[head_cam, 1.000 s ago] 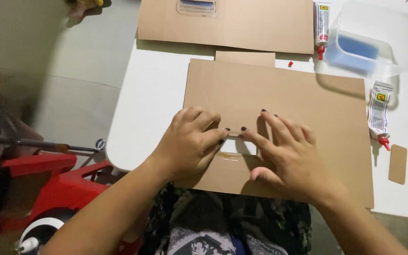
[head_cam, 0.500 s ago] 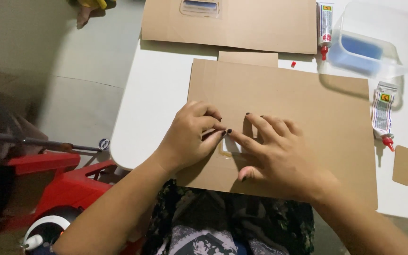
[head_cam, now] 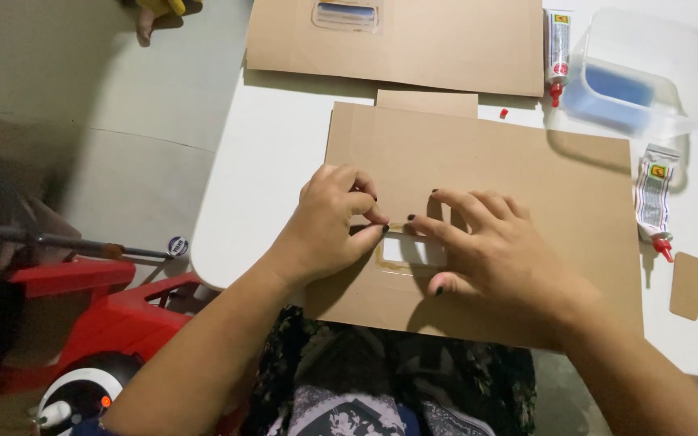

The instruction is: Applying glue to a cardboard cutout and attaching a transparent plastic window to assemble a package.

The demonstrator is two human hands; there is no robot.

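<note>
Cardboard sheet flat, long axis left-right.

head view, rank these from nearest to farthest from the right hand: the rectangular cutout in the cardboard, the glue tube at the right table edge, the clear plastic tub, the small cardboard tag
From the right hand:
1. Rectangular cutout, under its fingertips, on the left.
2. Glue tube, to the right.
3. Small cardboard tag, farther right, by the table edge.
4. Clear plastic tub, top right corner.
</note>
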